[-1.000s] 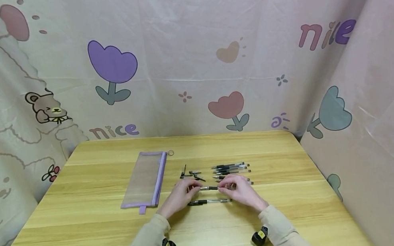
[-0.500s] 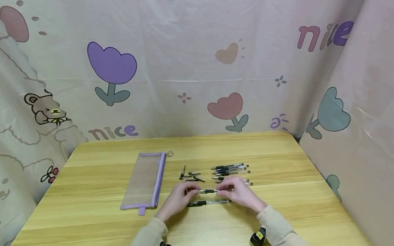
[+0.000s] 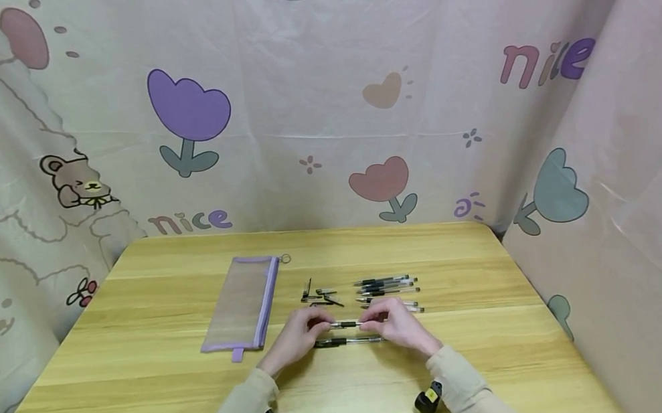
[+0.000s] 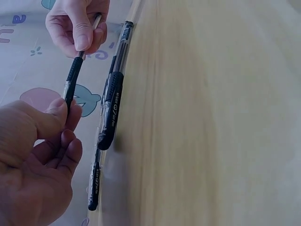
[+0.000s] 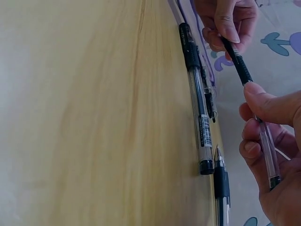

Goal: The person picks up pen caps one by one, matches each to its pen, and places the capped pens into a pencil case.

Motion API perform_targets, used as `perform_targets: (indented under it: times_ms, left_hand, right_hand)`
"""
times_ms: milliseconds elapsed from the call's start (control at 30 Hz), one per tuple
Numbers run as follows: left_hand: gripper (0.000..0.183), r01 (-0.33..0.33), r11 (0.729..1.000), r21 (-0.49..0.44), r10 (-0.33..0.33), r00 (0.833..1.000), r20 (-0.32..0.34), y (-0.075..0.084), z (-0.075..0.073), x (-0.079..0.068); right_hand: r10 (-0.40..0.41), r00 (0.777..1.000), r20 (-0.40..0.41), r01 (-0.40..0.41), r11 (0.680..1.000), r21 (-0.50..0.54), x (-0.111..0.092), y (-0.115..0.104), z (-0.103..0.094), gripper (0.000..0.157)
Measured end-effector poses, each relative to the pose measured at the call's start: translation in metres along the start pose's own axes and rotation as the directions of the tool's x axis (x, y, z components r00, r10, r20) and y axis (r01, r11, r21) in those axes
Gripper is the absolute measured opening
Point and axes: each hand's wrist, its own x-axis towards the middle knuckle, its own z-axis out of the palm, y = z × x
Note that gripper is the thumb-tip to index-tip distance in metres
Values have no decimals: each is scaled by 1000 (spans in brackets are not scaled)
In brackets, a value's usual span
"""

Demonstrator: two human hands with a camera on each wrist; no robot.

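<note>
A gel pen [image 3: 345, 325] with a black grip is stretched level between both hands above the table. My left hand [image 3: 299, 334] pinches its cap end with thumb and fingers, covering the tip. The clear barrel is held by my right hand [image 3: 398, 324], with the rear end showing below the fingers in the right wrist view. Just nearer to me lies a capped gel pen [image 4: 113, 101] on the wood. Beyond the hands, several loose black pen caps [image 3: 312, 298] lie at the left, and several uncapped gel pens [image 3: 386, 287] lie side by side at the right.
A mesh zip pouch [image 3: 234, 311] with purple edging and a key ring lies flat to the left of the caps. The wooden table [image 3: 479, 352] ends at a patterned curtain [image 3: 297, 116] behind and at both sides.
Both hands have drawn the held pen slightly towards me and to the left, nearer the capped pen. The pouch, caps and lying pens stay put.
</note>
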Motion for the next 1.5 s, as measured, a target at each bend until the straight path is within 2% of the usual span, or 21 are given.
perform_targets:
  times_ms: [233,400,500,633,800,1067,1333,1500]
  left_hand:
    - [14,-28,999,20,28,1000,-10,0,-1,-1]
    - [14,4,1000,28,-4,1000,6,0,-7,-3]
    - [14,36,999,15,-36,999,1,-1,-11,-4]
    - [15,66,998,-2,-66,998,-15,-2,-16,-5]
    - [16,65,998,0,-65,998,-16,-6,-20,-5]
    - [15,49,999,17,-49,999,-13,-12,-20,-6]
    - [14,112,994,12,-112,994,-9,-11,-17,-7]
    - [11,132,988,82,-130,991,-21,-10,-13,-8]
  right_hand:
    - [18,1000,-1,-18,1000,14,1,0,1,7]
    - [13,999,43,-13,1000,5,4,3,1,10]
    - [41,997,62,-41,999,-7,3,3,-3,13]
    - [78,996,42,-77,997,-30,0,7,-10,16]
    - [102,995,9,-101,994,-34,-8,15,-18,16]
    - [149,989,15,-148,987,-55,-14,23,-25,16]
    - [152,987,59,-146,984,-103,-17,28,-26,17]
    - [148,987,66,-139,982,-132,-18,33,-23,14]
